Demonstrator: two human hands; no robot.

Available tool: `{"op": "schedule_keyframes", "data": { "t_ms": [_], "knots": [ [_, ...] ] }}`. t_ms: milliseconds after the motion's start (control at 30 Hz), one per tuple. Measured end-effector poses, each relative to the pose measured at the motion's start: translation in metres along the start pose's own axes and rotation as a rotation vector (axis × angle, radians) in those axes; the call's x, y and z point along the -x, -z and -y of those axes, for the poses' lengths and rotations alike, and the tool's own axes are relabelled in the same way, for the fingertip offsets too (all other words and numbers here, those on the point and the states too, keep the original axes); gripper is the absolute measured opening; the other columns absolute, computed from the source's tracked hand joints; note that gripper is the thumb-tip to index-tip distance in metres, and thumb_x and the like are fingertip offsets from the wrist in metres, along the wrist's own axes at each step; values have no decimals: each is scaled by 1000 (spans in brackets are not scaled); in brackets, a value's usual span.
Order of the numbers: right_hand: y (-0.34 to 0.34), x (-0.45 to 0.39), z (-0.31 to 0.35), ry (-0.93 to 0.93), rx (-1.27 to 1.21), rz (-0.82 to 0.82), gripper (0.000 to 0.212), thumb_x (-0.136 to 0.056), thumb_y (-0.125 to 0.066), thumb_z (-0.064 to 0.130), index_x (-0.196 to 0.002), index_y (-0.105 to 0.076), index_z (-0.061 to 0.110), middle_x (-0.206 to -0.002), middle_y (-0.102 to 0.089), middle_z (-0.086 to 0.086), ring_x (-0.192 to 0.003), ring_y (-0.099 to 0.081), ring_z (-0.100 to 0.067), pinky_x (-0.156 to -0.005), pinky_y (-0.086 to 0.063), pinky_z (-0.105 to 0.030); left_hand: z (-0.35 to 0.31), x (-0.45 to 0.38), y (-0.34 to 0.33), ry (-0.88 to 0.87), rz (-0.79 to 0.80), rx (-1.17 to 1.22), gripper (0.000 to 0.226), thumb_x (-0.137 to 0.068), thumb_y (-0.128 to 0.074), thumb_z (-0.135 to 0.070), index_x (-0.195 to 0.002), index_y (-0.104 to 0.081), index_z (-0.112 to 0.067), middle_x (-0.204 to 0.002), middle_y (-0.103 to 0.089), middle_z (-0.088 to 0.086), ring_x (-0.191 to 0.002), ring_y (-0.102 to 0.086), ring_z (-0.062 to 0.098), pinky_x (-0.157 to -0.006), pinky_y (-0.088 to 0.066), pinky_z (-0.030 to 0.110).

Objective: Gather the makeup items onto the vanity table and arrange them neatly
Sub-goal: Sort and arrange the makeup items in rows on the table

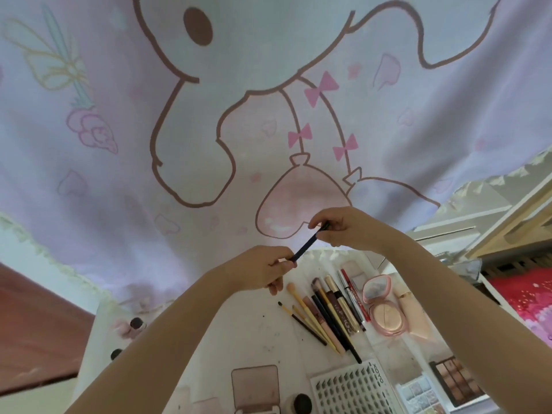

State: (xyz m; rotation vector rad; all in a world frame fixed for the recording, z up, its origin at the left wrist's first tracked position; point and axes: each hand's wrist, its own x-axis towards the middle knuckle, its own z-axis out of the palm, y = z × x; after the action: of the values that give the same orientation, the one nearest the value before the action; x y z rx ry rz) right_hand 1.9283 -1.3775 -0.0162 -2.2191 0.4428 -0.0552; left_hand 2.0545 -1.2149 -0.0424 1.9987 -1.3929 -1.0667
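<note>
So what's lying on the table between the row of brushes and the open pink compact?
In the head view, a red pen-like stick lies between the brushes and the compact.

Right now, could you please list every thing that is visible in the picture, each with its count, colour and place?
pencil: one, dark blue, held in the air between both hands
brushes and pens: about ten, mixed colours, in a row on the table
compact: one, pink, open, right of the row
eyeshadow palette: one, brown shades, lower right
lash card: one, white, bottom centre
case: one, dusty pink, bottom centre-left
table: one, white
curtain: one, pale pink, cartoon print, behind
left hand: fingers on the lower end
right hand: fingers on the upper end
</note>
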Motion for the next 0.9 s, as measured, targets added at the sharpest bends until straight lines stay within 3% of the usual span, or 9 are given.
{"op": "schedule_keyframes", "data": {
  "t_ms": [100,233,333,467,567,700,833,900],
  "knots": [
    [-15,-6,-15,-55,-113,1,19,-88,-55,16,-104,-52,26,-70,-56,9,-55,-55,3,-57,-45,-11,20,-6,-15,72,-7,77,18,-95,-43,-19,-99,-57,-9,-72,-56,-8,-66,-55,7,-61,-42,10],
    [-52,-10,-51,-226,-304,-145,18,-92,-47,18,-106,-56,11,-77,-58,4,-69,-56,-12,-62,-46,-17,59,-10,-38,183,-93,60,24,-93,-46,-22,-101,-64,-7,-63,-46,-3,-59,-44,11,-52,-33,11],
    [-95,-6,-83,-265,179,-40,21,-89,-52,23,-101,-60,9,-90,-63,-2,-83,-56,-14,-70,-38,-20,86,-15,-56,355,-92,184,24,-92,-50,-22,-98,-64,-4,-69,-49,0,-56,-41,9,-53,-33,18],
    [-159,2,-104,-243,549,246,30,-92,-43,31,-112,-52,10,-116,-55,-9,-98,-57,-24,-73,-44,-30,103,-25,-80,538,48,190,20,-93,-47,-20,-79,-57,-9,-65,-51,-6,-48,-49,3,-42,-33,12],
    [-186,5,-111,-287,665,215,34,-95,-35,21,-127,-42,12,-134,-48,-8,-110,-57,-20,-78,-50,-31,106,-35,-99,639,118,228,29,-94,-46,-18,-65,-49,-14,-58,-56,-5,-31,-50,-2,-35,-31,12],
    [-191,2,-120,-364,654,175,27,-96,-32,12,-116,-49,7,-115,-62,-8,-94,-64,-23,-72,-50,-30,100,-47,-116,732,157,305,30,-94,-47,-18,-65,-47,-11,-28,-50,-10,-26,-49,0,-35,-33,15],
    [-181,5,-130,-400,522,101,24,-95,-36,16,-113,-49,5,-102,-64,-11,-89,-63,-26,-68,-47,-30,92,-59,-126,751,186,341,32,-94,-46,-19,-64,-47,-9,-27,-50,-8,-26,-48,1,-38,-33,17],
    [-175,9,-132,-413,413,59,27,-93,-41,17,-114,-50,2,-98,-65,-14,-88,-62,-27,-66,-42,-27,89,-64,-131,750,202,367,31,-94,-46,-20,-65,-47,-9,-39,-56,-5,-26,-48,1,-38,-32,16]
  ]
}}
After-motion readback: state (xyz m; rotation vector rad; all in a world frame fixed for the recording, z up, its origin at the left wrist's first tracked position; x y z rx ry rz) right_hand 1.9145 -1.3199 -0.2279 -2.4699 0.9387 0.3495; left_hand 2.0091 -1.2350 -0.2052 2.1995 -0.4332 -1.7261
